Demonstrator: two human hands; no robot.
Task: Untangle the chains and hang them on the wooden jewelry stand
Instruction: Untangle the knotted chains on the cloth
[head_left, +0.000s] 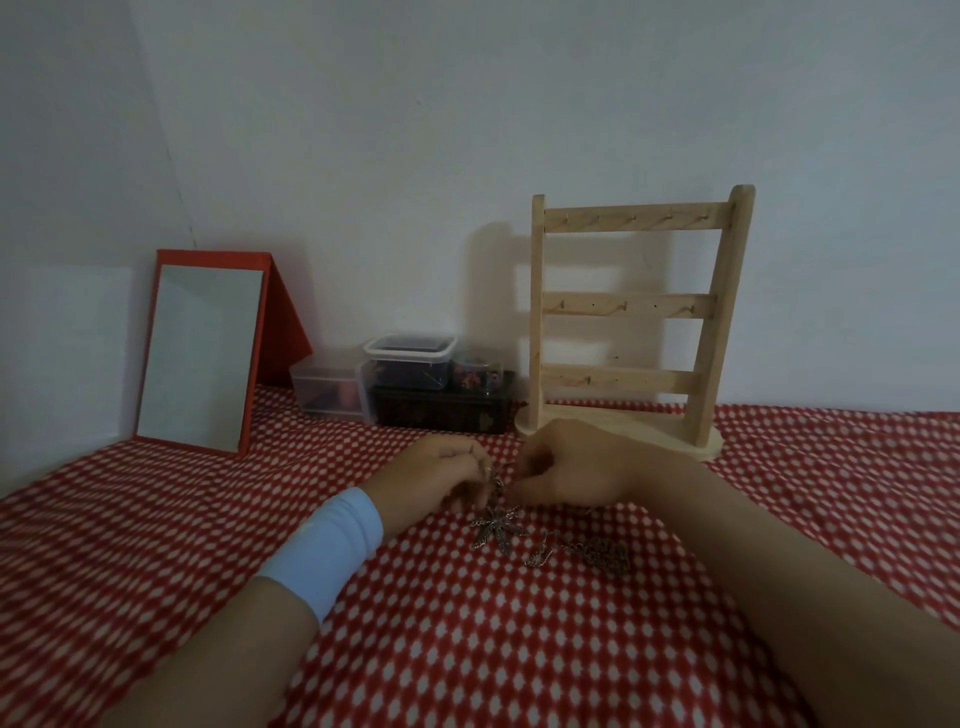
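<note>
A tangle of silver chains (582, 551) lies on the red-and-white patterned cloth, with a leaf-shaped pendant (496, 530) at its left end. My left hand (441, 475), with a white wristband below it, pinches a strand of chain just above the pendant. My right hand (566, 470) faces it, fingers curled, pinching the same strand between thumb and fingers. The wooden jewelry stand (631, 312) stands upright behind my right hand, against the wall. Its three peg rails carry nothing.
A red-framed mirror (202, 353) leans at the back left. Clear plastic boxes (410, 358) and a dark box (441, 413) are stacked against the wall, left of the stand. The patterned cloth (467, 649) covers the whole surface.
</note>
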